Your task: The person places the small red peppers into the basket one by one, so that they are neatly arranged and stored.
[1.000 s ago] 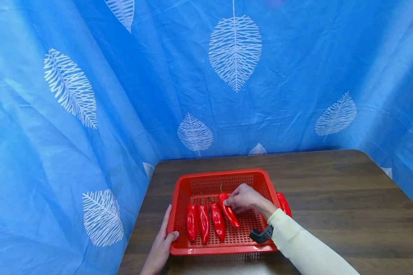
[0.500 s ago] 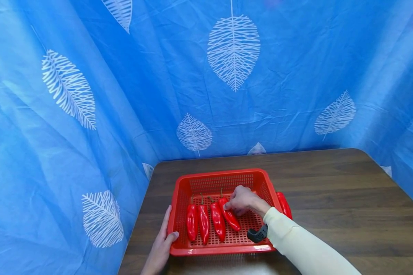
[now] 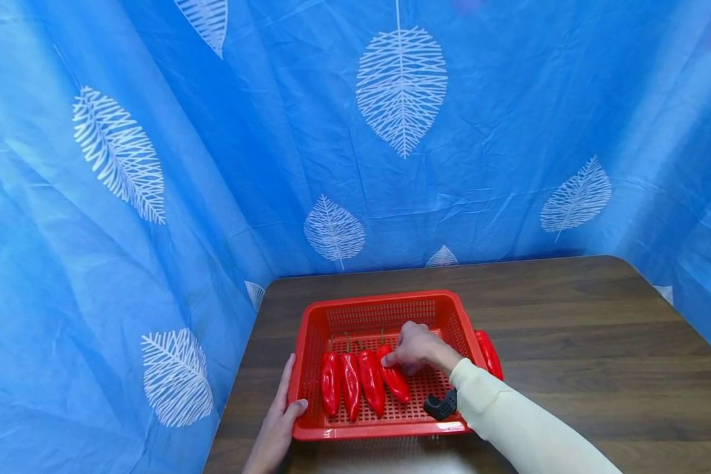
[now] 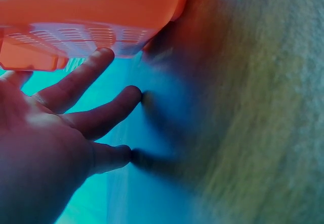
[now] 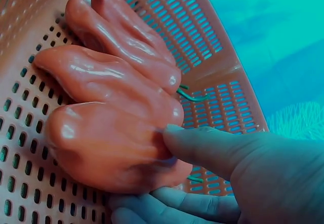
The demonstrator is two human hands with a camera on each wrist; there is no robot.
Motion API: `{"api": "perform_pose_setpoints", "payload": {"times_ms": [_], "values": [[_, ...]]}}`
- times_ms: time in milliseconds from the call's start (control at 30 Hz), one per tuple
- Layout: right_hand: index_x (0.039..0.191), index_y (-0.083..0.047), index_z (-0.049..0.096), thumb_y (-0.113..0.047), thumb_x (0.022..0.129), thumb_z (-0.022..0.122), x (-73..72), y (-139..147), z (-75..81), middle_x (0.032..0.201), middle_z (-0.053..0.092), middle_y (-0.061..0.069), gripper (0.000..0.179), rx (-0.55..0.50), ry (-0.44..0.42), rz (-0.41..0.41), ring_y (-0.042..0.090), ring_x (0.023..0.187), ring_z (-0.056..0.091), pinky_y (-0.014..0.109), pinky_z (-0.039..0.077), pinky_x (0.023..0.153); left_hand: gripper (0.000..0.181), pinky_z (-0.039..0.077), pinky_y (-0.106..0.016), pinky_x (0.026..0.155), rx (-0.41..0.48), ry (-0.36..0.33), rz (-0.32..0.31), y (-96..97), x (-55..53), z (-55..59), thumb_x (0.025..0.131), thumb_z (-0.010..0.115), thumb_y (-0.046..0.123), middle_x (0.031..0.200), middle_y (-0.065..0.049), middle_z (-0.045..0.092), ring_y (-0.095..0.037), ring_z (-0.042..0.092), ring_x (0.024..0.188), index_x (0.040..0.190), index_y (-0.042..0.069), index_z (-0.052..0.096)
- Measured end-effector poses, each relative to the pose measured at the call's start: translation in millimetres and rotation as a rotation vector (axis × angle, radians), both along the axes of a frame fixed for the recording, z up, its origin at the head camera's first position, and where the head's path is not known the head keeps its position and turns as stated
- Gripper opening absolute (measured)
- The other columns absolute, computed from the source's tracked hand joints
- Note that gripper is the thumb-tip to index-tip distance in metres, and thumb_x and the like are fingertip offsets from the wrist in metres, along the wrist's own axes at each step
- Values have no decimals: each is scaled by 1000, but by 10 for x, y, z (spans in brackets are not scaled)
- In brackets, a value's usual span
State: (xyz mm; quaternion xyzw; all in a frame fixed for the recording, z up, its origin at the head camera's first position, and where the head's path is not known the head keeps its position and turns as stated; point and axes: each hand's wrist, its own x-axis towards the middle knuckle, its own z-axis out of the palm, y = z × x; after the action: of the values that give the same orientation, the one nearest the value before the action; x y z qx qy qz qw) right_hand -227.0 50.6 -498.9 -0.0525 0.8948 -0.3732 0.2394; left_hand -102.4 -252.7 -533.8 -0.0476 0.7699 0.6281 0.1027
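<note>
Inside the red basket (image 3: pixel 361 432), the right hand (image 3: pixel 417 347) is pinching the rightmost pepper (image 3: pixel 395 384), the thumb pressing near its stem end and the fingers curling against its right side. The left hand (image 3: pixel 276 421) is lying at the basket's left wall, its fingers straight and spread outside and its thumb resting over the rim; how hard it is pressing, I cannot tell. For handling the pepper well, a light, steady pinch close to the stem end should be serving best, since the smooth, glossy skin may be slipping under a hard squeeze; keeping the left hand against the wall should be stopping the basket from sliding. Care should be going to the neighbouring pepper (image 3: pixel 371 385), which is lying so close that a sideways push could be rolling it. The pinched pepper's long axis is running from the far side of the basket toward the near side, slightly aslant: its stem (image 5: pixel 195 179) is pointing away from the person, while its tip is pointing back and a little rightward.
</note>
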Motion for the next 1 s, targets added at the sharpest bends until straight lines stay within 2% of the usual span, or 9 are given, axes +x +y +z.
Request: {"api": "perform_pose_setpoints", "payload": {"times_ms": [200, 367, 667, 1000], "values": [[76, -9, 76, -27, 91, 90, 10, -1, 9, 73, 76, 9, 28, 30, 12, 30, 21, 67, 76, 33, 67, 66, 95, 58, -60, 109, -5, 1, 1, -2, 2, 5, 103, 59, 14, 183, -22, 10, -59, 30, 160, 178, 32, 4], [76, -9, 77, -27, 92, 89, 0, 6, 16, 74, 77, 9, 27, 10, 7, 44, 20, 66, 77, 33, 68, 65, 94, 56, -62, 112, -9, 4, 5, -1, 8, 11, 103, 58, 13, 183, -22, 8, -60, 25, 161, 178, 33, 4], [76, -5, 78, -33, 93, 87, 4, 74, 100, 74, 78, 10, 35, 5, 49, 36, 23, 69, 78, 36, 68, 68, 94, 57, -60, 111, -14, -28, 21, 13, 22, 2, 104, 59, 15, 183, -22, 10, -58, 31, 160, 178, 34, 4], [101, -2, 83, -29, 97, 84, -10, 262, 260, 90, 82, 12, 27, -212, -33, 81, 29, 85, 83, 43, 70, 79, 96, 59, -58, 109, -5, -44, 32, 22, 26, 14, 104, 62, 19, 183, -21, 14, -57, 37, 157, 177, 35, 2]]}}
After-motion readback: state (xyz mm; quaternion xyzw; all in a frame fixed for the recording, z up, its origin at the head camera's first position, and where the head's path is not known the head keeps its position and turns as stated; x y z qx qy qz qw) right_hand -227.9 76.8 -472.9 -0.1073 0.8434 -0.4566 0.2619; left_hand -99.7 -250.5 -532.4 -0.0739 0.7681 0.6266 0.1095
